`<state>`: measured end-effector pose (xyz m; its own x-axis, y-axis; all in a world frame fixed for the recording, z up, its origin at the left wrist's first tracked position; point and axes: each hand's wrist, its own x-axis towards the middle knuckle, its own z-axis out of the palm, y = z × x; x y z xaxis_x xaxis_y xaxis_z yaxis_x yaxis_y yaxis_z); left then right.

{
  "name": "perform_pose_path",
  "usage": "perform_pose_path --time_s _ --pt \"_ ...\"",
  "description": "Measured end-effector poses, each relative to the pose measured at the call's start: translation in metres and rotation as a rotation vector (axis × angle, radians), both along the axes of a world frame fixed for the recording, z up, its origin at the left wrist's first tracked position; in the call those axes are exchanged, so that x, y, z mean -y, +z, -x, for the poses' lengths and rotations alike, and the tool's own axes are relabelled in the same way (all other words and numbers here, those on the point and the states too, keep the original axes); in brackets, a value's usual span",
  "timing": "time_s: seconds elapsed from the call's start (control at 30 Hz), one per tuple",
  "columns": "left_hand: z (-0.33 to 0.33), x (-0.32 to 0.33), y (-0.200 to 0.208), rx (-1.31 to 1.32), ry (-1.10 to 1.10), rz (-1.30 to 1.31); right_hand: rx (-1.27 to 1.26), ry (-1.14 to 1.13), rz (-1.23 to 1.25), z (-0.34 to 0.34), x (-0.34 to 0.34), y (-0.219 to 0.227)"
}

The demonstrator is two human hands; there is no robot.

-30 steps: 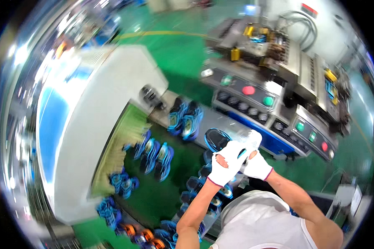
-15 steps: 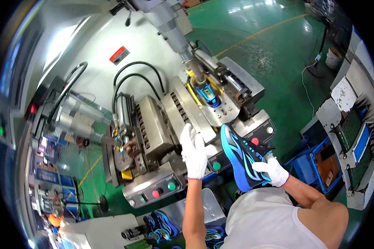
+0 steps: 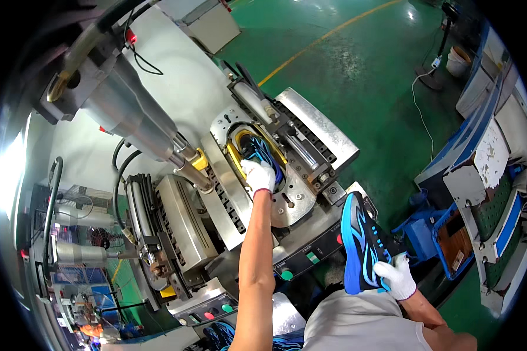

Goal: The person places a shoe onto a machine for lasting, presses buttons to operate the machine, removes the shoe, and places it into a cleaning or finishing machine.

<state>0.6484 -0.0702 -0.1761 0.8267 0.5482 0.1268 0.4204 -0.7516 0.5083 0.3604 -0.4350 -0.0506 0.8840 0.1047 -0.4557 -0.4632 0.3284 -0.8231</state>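
Left hand (image 3: 260, 175), white-gloved, closed over the dark blue-striped shoe (image 3: 257, 151) seated in the yellow-rimmed cradle (image 3: 235, 158) of the grey steel press (image 3: 287, 193). Right hand (image 3: 396, 277) gripping a second blue-and-black sneaker (image 3: 362, 243) at the heel, low beside the control panel (image 3: 310, 254). Risk of pinched fingers, judging by the clamps flanking the cradle. Tight between clamps; open green floor (image 3: 357, 64) beyond.

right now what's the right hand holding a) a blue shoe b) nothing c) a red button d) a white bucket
a: the gloved right hand has its grip on a blue shoe, sole up, beside the press, while the left hand rests on another shoe in the mould.
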Motion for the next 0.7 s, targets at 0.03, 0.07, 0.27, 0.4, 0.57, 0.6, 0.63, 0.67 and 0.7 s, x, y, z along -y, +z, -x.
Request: perform_pose_path --time_s 0.03,0.07,0.27,0.4,0.57,0.6,0.63,0.67,0.7 --pt "0.007 -0.009 0.01 0.096 0.031 0.064 0.059 0.022 0.072 -0.005 -0.001 -0.006" --pt "0.014 -0.031 0.031 0.122 0.054 0.173 0.128 0.054 0.135 -0.012 -0.004 -0.009" --pt "0.166 -0.013 0.13 0.253 -0.13 0.647 0.444 0.138 0.353 -0.09 -0.052 0.01" --pt "0.324 -0.01 0.141 0.327 0.033 1.09 0.26 0.353 0.049 -0.217 -0.152 0.038" --pt "0.499 0.006 0.121 -0.019 0.225 0.966 0.775 0.595 1.209 -0.367 -0.279 -0.066" --pt "0.534 0.021 0.12 0.023 0.353 0.846 0.766 0.453 1.331 -0.355 -0.319 -0.092" --pt "0.565 0.038 0.12 0.055 0.467 0.727 0.737 0.634 1.369 -0.359 -0.343 -0.087" --pt "0.571 0.054 0.149 -0.115 0.758 0.963 0.786 0.496 1.334 -0.357 -0.353 -0.099" --pt "0.603 0.058 0.116 -0.148 0.774 0.84 0.811 0.474 1.247 -0.374 -0.352 -0.101"
